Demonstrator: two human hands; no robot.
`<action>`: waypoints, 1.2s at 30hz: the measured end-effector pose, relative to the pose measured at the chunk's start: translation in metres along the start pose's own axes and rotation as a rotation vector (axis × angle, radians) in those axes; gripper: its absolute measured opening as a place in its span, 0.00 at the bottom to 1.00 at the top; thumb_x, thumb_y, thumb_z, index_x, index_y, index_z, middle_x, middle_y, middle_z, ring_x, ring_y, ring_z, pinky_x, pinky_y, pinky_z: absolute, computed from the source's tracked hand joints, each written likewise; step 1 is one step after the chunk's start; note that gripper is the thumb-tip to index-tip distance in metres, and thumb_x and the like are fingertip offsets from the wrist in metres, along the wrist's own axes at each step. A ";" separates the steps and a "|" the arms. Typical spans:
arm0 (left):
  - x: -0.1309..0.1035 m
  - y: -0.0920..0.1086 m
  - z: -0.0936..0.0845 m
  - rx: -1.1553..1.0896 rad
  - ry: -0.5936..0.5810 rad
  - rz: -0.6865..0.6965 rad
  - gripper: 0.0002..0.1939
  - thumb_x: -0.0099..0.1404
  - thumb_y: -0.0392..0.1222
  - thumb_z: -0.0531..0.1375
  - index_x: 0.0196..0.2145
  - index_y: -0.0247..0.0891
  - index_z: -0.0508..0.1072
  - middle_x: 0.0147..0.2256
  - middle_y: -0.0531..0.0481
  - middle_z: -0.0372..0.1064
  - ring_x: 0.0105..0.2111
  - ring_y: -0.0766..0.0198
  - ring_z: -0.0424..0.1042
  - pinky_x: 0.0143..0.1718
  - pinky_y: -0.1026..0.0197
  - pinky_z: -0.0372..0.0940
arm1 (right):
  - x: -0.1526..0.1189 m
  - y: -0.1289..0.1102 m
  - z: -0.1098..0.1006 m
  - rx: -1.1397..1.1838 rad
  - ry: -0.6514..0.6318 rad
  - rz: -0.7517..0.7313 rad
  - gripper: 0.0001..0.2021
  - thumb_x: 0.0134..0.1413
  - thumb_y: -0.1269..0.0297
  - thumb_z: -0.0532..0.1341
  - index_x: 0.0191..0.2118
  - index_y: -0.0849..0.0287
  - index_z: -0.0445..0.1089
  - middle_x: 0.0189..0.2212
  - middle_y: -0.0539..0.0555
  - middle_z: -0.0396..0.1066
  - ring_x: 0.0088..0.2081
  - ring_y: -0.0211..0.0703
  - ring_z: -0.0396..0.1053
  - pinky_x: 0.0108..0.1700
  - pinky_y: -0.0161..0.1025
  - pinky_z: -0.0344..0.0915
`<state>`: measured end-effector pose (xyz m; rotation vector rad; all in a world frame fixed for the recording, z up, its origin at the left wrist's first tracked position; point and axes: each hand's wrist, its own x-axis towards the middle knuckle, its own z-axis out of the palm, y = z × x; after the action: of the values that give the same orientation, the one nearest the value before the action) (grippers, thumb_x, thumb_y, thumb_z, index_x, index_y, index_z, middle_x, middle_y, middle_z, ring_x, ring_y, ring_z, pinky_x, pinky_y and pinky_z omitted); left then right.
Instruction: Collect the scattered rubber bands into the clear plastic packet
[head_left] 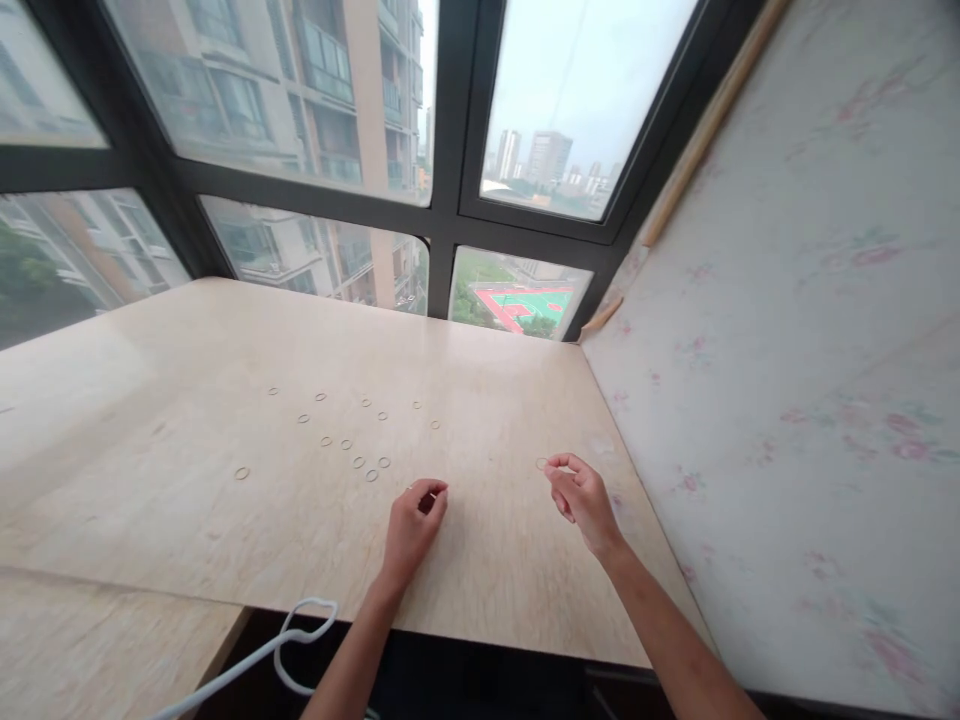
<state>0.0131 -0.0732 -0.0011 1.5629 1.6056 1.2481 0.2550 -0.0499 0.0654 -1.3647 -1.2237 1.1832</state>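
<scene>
My right hand [583, 497] is over the right part of the tabletop, thumb and forefinger pinched on a thin ring [541, 464] that sticks out to the left of the fingertips. My left hand [416, 522] is low over the middle, its fingers curled and the thumb pressed against them. Whatever it may hold is hidden. Left of it lie several thin rings; the closest ones are a ring [372, 476] and another ring [384, 462]. One separate ring [242, 473] lies further left, and a small ring [435, 425] lies beyond my left hand.
The rings rest on a pale, marbled tabletop [480, 590]. A white cable [247, 660] loops at the front edge, beside a dark gap. Dark-framed windows [442, 220] border the far side. A floral-papered wall [787, 400] runs along the right.
</scene>
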 end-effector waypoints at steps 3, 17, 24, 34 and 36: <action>0.000 0.002 0.000 0.023 0.001 -0.010 0.10 0.61 0.44 0.55 0.33 0.37 0.73 0.30 0.48 0.74 0.29 0.61 0.73 0.32 0.60 0.68 | -0.017 0.014 -0.049 0.023 0.258 -0.018 0.18 0.44 0.49 0.65 0.32 0.59 0.65 0.11 0.39 0.52 0.13 0.28 0.45 0.14 0.26 0.41; 0.000 0.006 0.003 0.076 -0.003 -0.065 0.11 0.59 0.47 0.57 0.33 0.38 0.74 0.31 0.49 0.74 0.30 0.61 0.73 0.33 0.59 0.68 | -0.024 0.040 -0.129 -0.720 0.411 -0.033 0.15 0.49 0.53 0.55 0.33 0.59 0.71 0.12 0.44 0.60 0.15 0.37 0.57 0.20 0.33 0.48; 0.000 0.010 0.003 0.075 0.010 -0.054 0.11 0.59 0.48 0.57 0.33 0.38 0.74 0.30 0.49 0.74 0.29 0.60 0.73 0.34 0.58 0.69 | -0.050 0.050 -0.116 -0.751 0.356 -0.119 0.17 0.55 0.51 0.53 0.34 0.59 0.72 0.12 0.44 0.57 0.17 0.37 0.57 0.22 0.33 0.51; 0.010 0.012 -0.005 -0.137 -0.020 -0.204 0.12 0.56 0.47 0.58 0.32 0.35 0.74 0.28 0.48 0.73 0.27 0.62 0.72 0.25 0.63 0.67 | -0.088 0.094 -0.076 -0.923 0.154 -0.243 0.20 0.58 0.49 0.50 0.36 0.54 0.75 0.21 0.51 0.73 0.23 0.43 0.71 0.27 0.35 0.62; 0.023 0.013 -0.016 -0.187 0.020 -0.247 0.13 0.55 0.47 0.59 0.32 0.34 0.74 0.27 0.49 0.72 0.25 0.64 0.71 0.22 0.65 0.64 | -0.086 0.094 -0.078 -0.898 0.160 -0.209 0.22 0.58 0.46 0.49 0.35 0.54 0.75 0.24 0.52 0.75 0.25 0.45 0.73 0.27 0.35 0.64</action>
<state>0.0011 -0.0561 0.0212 1.2021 1.5890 1.2413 0.3392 -0.1451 -0.0123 -1.8486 -1.8224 0.3379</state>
